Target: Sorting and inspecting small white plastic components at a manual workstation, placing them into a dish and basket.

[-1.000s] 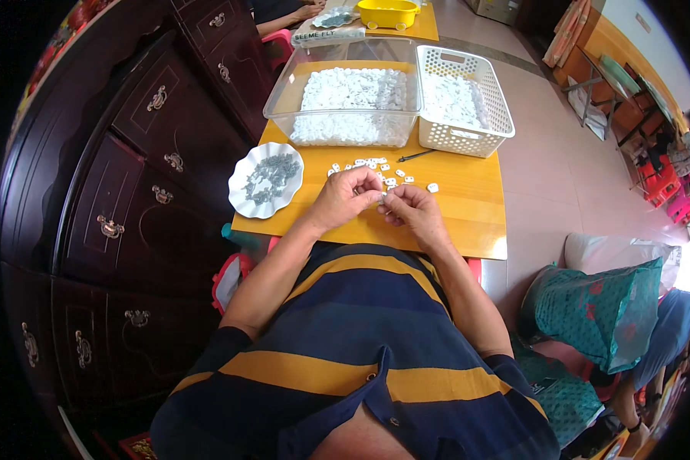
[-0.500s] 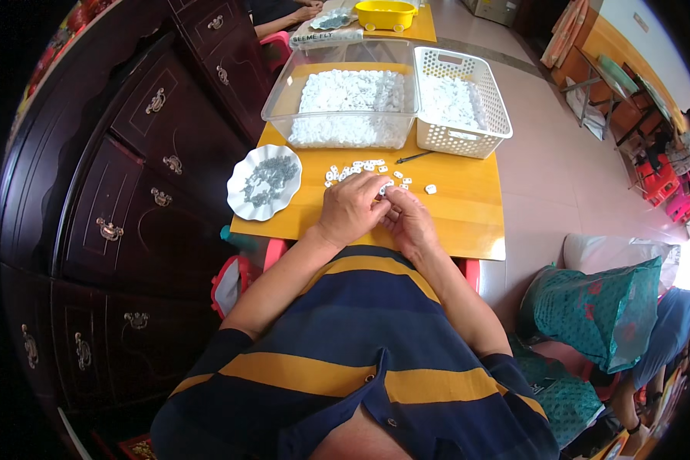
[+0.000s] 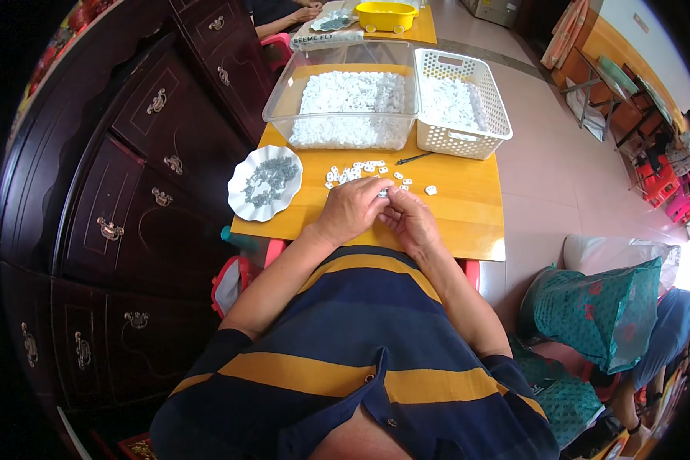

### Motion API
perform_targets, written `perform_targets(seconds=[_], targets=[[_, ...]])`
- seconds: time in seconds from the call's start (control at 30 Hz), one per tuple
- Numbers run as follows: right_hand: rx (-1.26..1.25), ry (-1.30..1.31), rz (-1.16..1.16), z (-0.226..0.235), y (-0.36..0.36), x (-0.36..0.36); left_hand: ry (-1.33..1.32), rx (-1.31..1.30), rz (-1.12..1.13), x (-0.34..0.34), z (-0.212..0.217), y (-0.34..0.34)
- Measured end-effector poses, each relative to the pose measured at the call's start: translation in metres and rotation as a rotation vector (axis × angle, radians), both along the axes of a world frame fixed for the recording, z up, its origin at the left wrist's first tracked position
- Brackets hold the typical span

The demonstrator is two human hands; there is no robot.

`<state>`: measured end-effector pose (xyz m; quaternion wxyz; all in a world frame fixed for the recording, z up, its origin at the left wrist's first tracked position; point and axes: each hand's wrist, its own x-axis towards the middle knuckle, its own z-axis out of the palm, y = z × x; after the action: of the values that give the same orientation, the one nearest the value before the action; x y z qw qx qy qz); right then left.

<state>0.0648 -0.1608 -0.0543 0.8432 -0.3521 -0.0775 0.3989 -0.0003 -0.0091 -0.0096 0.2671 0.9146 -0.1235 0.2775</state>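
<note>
Close together over the near part of the table, my left hand [image 3: 349, 210] and my right hand [image 3: 411, 219] pinch a small white plastic piece [image 3: 383, 193] between their fingertips. Most of that piece is covered by the fingers. Just beyond the hands lies a loose group of small white pieces [image 3: 356, 170] with dark spots or holes. A few more lie to the right, one of them a lone white piece [image 3: 431, 190]. Left of my hands stands a white wavy-edged plate [image 3: 240, 201] bearing small grey translucent parts [image 3: 272, 178].
Behind the loose pieces stand a clear plastic bin [image 3: 284, 115] and a white perforated basket [image 3: 468, 144], both holding many white pieces. A thin black stick-like tool [image 3: 414, 158] lies before the basket. Dark drawers [image 3: 153, 184] line the left; teal bags [image 3: 590, 314] stand right.
Both hands keep their pinch on the small white piece, with only slight finger movement. Nothing else on the table has visibly moved.
</note>
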Motion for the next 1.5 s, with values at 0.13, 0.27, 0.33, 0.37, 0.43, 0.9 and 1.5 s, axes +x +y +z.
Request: perform_targets(seconds=[0.13, 0.27, 0.33, 0.37, 0.43, 0.9, 1.5], targets=[[-0.038, -0.025, -0.044, 0.000, 0.002, -0.002, -0.014, -0.021, -0.022, 0.000, 0.000, 0.002], [-0.064, -0.027, -0.066, 0.004, 0.003, -0.005, 0.018, -0.027, -0.033, -0.002, 0.003, 0.004], [-0.072, -0.041, -0.087, 0.007, 0.003, -0.008, 0.003, -0.002, -0.035, -0.003, 0.003, 0.005], [-0.072, -0.042, -0.085, 0.008, 0.003, -0.008, 0.002, -0.002, -0.033, -0.003, 0.004, 0.005], [-0.097, -0.067, -0.100, 0.009, 0.003, -0.009, -0.027, 0.008, -0.034, -0.004, 0.005, 0.006], [-1.181, -1.218, -0.488, 0.019, -0.071, 0.057, 0.173, 0.041, 0.176, 0.004, -0.018, 0.042], [-1.139, -1.354, -0.699, 0.025, -0.062, 0.045, 0.253, 0.209, 0.147, 0.029, -0.029, 0.035]])
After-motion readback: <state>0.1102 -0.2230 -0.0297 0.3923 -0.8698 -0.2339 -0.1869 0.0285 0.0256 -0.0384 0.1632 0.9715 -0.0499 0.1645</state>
